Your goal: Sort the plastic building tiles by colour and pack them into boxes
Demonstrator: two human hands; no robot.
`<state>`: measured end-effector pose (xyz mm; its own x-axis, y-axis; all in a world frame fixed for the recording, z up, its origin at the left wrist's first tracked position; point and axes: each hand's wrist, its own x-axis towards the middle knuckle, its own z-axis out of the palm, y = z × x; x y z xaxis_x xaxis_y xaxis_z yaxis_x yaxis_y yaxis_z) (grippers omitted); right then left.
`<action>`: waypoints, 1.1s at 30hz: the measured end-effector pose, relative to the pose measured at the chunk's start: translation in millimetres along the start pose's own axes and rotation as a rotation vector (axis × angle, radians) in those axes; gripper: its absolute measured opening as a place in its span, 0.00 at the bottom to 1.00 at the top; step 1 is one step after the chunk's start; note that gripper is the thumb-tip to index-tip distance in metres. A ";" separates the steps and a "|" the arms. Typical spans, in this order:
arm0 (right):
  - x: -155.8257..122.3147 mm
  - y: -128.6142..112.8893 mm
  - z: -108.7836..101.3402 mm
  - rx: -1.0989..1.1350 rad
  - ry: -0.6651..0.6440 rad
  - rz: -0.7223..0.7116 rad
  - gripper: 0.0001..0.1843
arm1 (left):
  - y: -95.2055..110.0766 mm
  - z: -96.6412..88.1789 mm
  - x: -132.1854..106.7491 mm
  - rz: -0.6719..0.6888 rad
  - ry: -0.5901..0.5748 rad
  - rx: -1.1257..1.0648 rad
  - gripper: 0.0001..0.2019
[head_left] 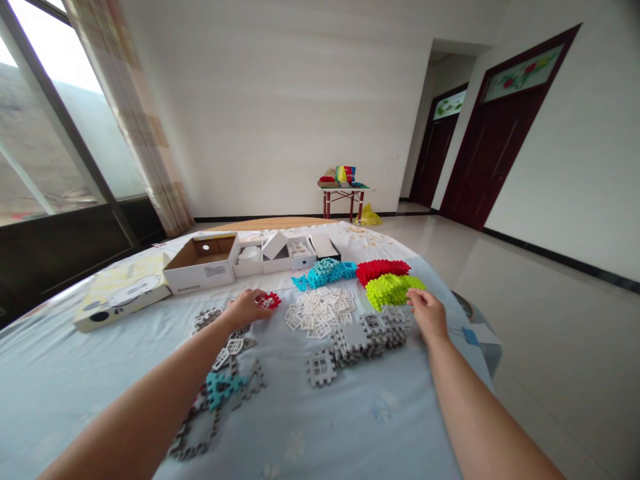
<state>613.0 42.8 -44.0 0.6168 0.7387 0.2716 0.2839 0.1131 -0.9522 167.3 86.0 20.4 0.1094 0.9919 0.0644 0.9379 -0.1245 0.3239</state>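
My left hand [245,308] has its fingers closed on a red interlocking building tile [270,301], with white latticework showing in it. Below that hand and forearm lie loose grey tiles, white lattice inserts [235,346] and a turquoise triangular tile [223,388]. My right hand [429,312] is pinched at the right end of a lime-green tile pile [393,291]; what its fingertips hold, if anything, is unclear. Left of it are stacked grey tiles [356,336] and a heap of white window inserts [320,312]. A red tile row [383,269] and a blue tile row [332,271] lie behind.
An open white box [201,283] and smaller white boxes [249,268] line the table's far side. A flat yellow-and-white box [123,292] lies at left. Beyond the cloth-covered table [345,427] stands a small side table [345,189]. Something stands beside the right edge.
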 end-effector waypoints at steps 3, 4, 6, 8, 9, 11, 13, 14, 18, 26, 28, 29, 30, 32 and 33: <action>-0.3 -1.6 0.7 -0.004 -0.004 0.008 0.19 | 13.0 1.6 0.0 0.049 0.016 -0.223 0.28; -0.2 -1.8 0.8 -0.011 -0.007 0.010 0.19 | 21.0 0.8 -0.1 0.055 0.015 -0.318 0.29; 0.1 -1.6 0.7 -0.022 -0.012 0.012 0.19 | 41.4 -2.9 -1.8 0.072 -0.015 -0.520 0.29; 0.4 -1.2 0.4 -0.025 -0.013 0.011 0.20 | 63.9 -8.1 -5.0 0.125 -0.079 -0.738 0.28; 0.4 -1.0 0.2 -0.026 -0.012 0.009 0.20 | 74.4 -10.7 -6.7 0.147 -0.111 -0.823 0.27; 0.2 -1.2 -0.1 -0.024 -0.006 0.002 0.19 | 91.4 -14.8 -9.4 0.154 -0.146 -0.933 0.25; -0.2 -2.0 -0.1 -0.024 -0.003 -0.003 0.19 | 102.3 -16.9 -10.1 0.132 -0.145 -0.985 0.24; -0.5 -2.6 0.1 -0.024 -0.002 -0.003 0.18 | 105.7 -17.3 -9.5 0.126 -0.137 -1.002 0.24; -2.2 -6.3 1.8 -0.010 -0.004 0.005 0.18 | 113.7 -14.4 -0.9 0.172 -0.113 -1.034 0.25; -3.8 -12.4 6.4 0.001 0.003 0.030 0.17 | 150.7 3.1 35.6 0.325 0.025 -0.548 0.27; -4.2 -13.0 7.3 0.005 0.002 0.026 0.17 | 170.2 6.0 44.8 0.364 0.038 -0.421 0.26; -4.4 -13.1 7.8 0.006 0.000 0.021 0.17 | 180.9 7.1 49.4 0.372 0.041 -0.355 0.27; -4.5 -13.0 8.4 0.006 -0.001 0.014 0.17 | 191.7 8.3 54.0 0.373 0.040 -0.288 0.27; -4.6 -12.6 9.7 0.007 0.002 0.000 0.17 | 212.7 11.1 63.6 0.361 0.031 -0.175 0.29; -4.6 -12.5 10.4 0.009 0.004 -0.004 0.18 | 222.3 13.0 68.5 0.351 0.024 -0.133 0.29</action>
<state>599.0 44.9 -34.9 0.6182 0.7359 0.2763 0.2799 0.1224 -0.9522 387.6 126.6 84.6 0.4072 0.8877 0.2151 0.7935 -0.4604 0.3980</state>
